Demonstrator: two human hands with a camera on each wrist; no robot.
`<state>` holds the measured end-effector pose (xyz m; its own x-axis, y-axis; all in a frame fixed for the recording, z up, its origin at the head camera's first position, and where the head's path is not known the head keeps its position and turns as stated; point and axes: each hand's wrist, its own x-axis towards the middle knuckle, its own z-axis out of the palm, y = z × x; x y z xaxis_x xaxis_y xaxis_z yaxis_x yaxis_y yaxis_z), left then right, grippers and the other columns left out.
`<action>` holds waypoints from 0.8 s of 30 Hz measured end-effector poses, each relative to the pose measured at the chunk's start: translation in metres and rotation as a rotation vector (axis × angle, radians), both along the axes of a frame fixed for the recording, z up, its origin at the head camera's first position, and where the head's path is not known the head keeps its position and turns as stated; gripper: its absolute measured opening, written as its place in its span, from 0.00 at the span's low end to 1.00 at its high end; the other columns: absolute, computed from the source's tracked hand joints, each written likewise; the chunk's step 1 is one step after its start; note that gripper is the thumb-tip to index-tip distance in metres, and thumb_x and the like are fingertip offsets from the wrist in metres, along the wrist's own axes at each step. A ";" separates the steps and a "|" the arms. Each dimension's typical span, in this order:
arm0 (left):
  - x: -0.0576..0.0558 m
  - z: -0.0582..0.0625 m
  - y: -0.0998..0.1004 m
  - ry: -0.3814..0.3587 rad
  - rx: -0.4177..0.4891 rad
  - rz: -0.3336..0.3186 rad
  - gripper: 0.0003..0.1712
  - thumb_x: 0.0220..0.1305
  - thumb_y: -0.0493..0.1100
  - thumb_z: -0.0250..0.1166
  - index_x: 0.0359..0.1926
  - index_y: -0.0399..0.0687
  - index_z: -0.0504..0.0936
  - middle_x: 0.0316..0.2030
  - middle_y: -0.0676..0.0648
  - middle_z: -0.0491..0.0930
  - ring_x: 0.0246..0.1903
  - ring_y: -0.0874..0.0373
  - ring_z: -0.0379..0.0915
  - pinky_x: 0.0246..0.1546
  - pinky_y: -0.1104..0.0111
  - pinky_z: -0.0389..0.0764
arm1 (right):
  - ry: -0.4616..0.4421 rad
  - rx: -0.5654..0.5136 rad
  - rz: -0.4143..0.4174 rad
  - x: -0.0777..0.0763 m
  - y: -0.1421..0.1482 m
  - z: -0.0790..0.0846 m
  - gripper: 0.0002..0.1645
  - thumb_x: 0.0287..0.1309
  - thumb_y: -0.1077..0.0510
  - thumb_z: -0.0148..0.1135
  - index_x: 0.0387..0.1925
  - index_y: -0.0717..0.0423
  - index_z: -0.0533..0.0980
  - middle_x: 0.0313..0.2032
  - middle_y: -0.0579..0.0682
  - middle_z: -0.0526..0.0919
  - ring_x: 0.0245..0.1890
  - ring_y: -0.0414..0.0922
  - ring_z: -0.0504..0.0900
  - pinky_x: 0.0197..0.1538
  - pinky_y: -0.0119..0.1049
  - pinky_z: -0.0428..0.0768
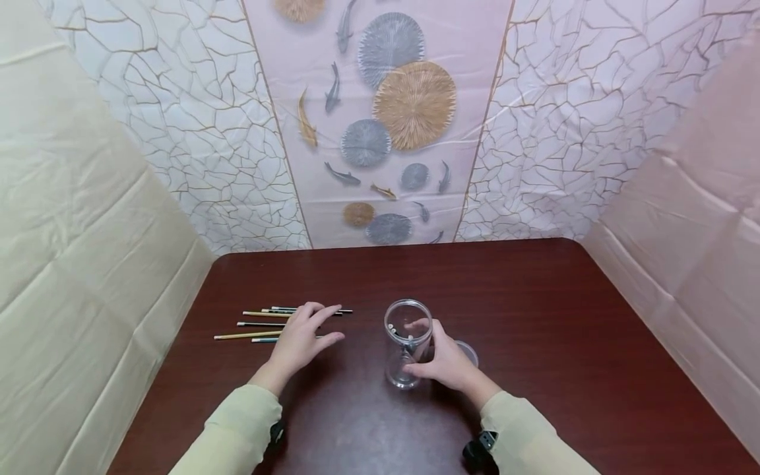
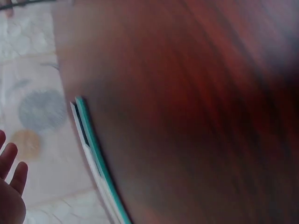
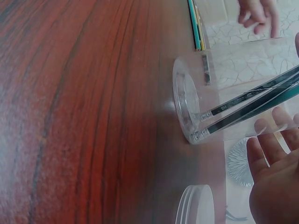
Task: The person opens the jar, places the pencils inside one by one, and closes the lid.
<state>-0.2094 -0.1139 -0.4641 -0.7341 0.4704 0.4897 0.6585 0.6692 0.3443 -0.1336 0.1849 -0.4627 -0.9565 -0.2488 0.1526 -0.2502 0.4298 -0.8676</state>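
Observation:
My right hand [image 1: 445, 361] grips a clear plastic jar [image 1: 394, 359] that stands upright on the table, its thumb and fingers around the side. Through the jar's wall in the right wrist view, a few black and green pencils [image 3: 254, 108] lean inside. To the left, my left hand [image 1: 301, 338] hovers with loosely spread fingers over several loose pencils, among them a yellow pencil [image 1: 243, 336]. It holds nothing that I can see, and it partly hides the pencils. A teal pencil [image 2: 96, 151] shows close up in the left wrist view.
A round clear lid [image 1: 469, 351] lies on the table just right of the jar, partly behind my right hand. The dark red-brown table [image 1: 534, 297] ends at a patterned cloth backdrop [image 1: 386, 185]. Beige cloth panels [image 1: 95, 251] stand at both sides.

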 end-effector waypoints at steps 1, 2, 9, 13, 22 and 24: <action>-0.002 -0.003 -0.004 -0.020 -0.023 0.005 0.31 0.49 0.53 0.72 0.56 0.56 0.78 0.43 0.49 0.73 0.41 0.53 0.70 0.45 0.57 0.71 | 0.000 -0.002 -0.005 -0.001 0.001 -0.003 0.43 0.40 0.58 0.77 0.57 0.55 0.62 0.50 0.48 0.77 0.34 0.37 0.78 0.44 0.34 0.74; -0.005 -0.005 -0.008 -0.035 -0.046 0.008 0.30 0.50 0.54 0.72 0.56 0.56 0.78 0.43 0.49 0.73 0.42 0.54 0.70 0.47 0.56 0.70 | 0.002 -0.005 -0.010 -0.002 0.002 -0.006 0.43 0.39 0.58 0.77 0.56 0.53 0.62 0.49 0.47 0.78 0.34 0.37 0.79 0.43 0.33 0.74; -0.015 -0.023 -0.038 -0.045 -0.141 0.059 0.27 0.51 0.53 0.71 0.54 0.57 0.80 0.45 0.46 0.73 0.46 0.51 0.69 0.49 0.51 0.68 | -0.008 -0.026 0.005 -0.005 0.002 -0.014 0.42 0.40 0.56 0.76 0.56 0.48 0.63 0.39 0.45 0.80 0.33 0.39 0.79 0.41 0.34 0.75; -0.015 -0.031 -0.050 -0.077 -0.199 0.100 0.26 0.53 0.54 0.70 0.54 0.58 0.79 0.46 0.45 0.73 0.48 0.49 0.69 0.48 0.50 0.68 | -0.019 -0.030 0.011 -0.003 0.001 -0.014 0.42 0.40 0.56 0.76 0.56 0.48 0.63 0.36 0.44 0.80 0.32 0.39 0.79 0.40 0.34 0.76; -0.013 -0.036 -0.060 -0.125 -0.277 0.103 0.24 0.55 0.53 0.68 0.54 0.57 0.79 0.46 0.47 0.72 0.48 0.49 0.66 0.48 0.48 0.66 | -0.007 -0.027 0.006 -0.005 0.000 -0.013 0.43 0.40 0.58 0.77 0.56 0.52 0.62 0.46 0.48 0.79 0.34 0.37 0.78 0.42 0.33 0.74; -0.013 -0.037 -0.060 -0.110 -0.287 0.096 0.22 0.56 0.52 0.68 0.53 0.57 0.80 0.44 0.48 0.72 0.46 0.50 0.66 0.47 0.49 0.67 | -0.009 -0.024 0.000 -0.003 -0.001 -0.009 0.44 0.40 0.60 0.77 0.57 0.56 0.62 0.52 0.51 0.77 0.35 0.37 0.78 0.44 0.32 0.74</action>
<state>-0.2222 -0.1740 -0.5012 -0.8233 0.5035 0.2622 0.5565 0.8068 0.1982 -0.1368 0.1839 -0.4719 -0.9579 -0.2447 0.1502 -0.2424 0.4088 -0.8798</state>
